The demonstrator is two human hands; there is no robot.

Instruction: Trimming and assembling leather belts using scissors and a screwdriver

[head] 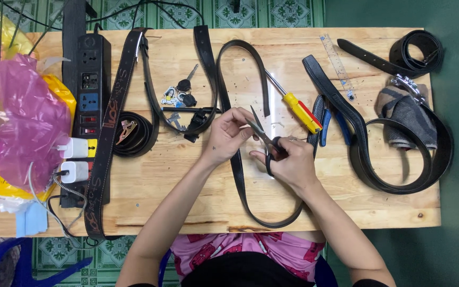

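From where I sit, the work is at the cutting step, near the middle of the wooden table [346, 202]. My right hand [292, 163] is closed through the handles of a pair of scissors [264, 135], blades pointing up toward the far edge and partly spread. My left hand [228, 133] is curled with its fingertips pinching at the blades' tip, where the black belt [238, 175] passes beneath; I cannot tell whether the strap itself is caught between the fingers or only steadied there. That belt runs in a long loop from the far edge down to the near edge and back up under the right hand.

I judge the blades are being lined up on the strap, not yet closed across it. The next move calls for a firm hold with the left fingers clear of the edges, and the strap seated deep in the blades.

A yellow-handled screwdriver [299, 110] lies just beyond the right hand, keys [183, 93] beyond the left, and a black power strip [88, 79] sits along the left edge.
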